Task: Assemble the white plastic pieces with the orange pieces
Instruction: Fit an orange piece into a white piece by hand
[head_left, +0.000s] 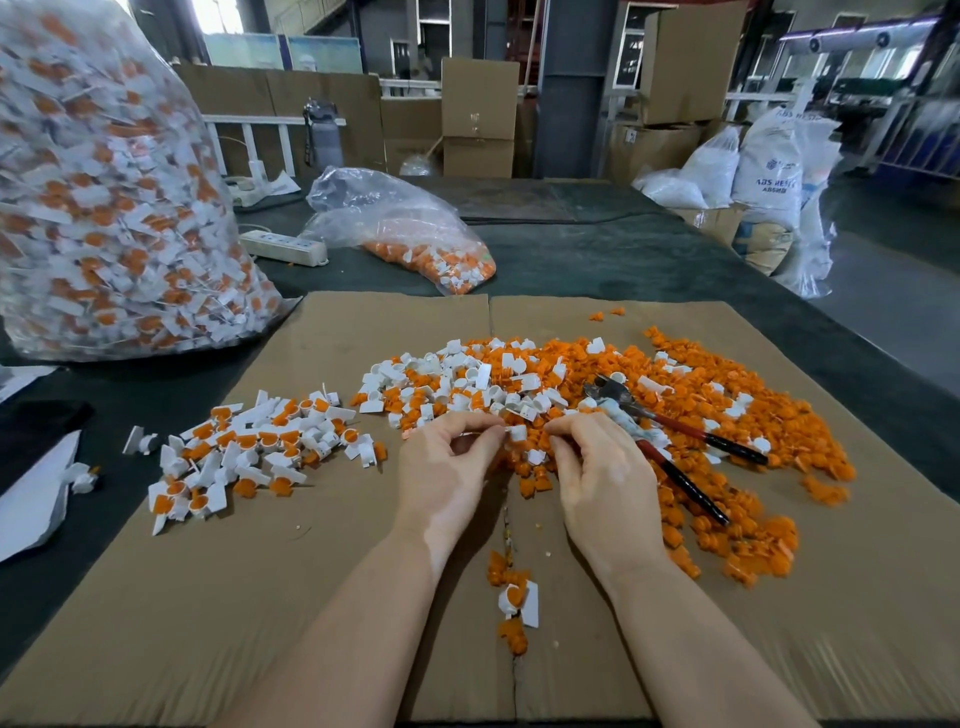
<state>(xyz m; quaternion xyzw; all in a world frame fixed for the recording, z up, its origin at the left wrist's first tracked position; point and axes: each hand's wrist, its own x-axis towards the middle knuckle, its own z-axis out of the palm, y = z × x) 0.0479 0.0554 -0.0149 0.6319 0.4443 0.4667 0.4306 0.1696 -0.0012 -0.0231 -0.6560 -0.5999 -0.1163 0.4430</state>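
2 hands, left hand (447, 467) and right hand (597, 467), are pinching 1 white piece (518, 432) together above cardboard (260, 597); 2 bags are lying on a warehouse table (597, 260).

Loose white plastic pieces (457, 384) heaped mid-cardboard sheet (208, 597), orange pieces (727, 467) spread over its right half, joined white-and-orange units (249, 452) piled on its left.
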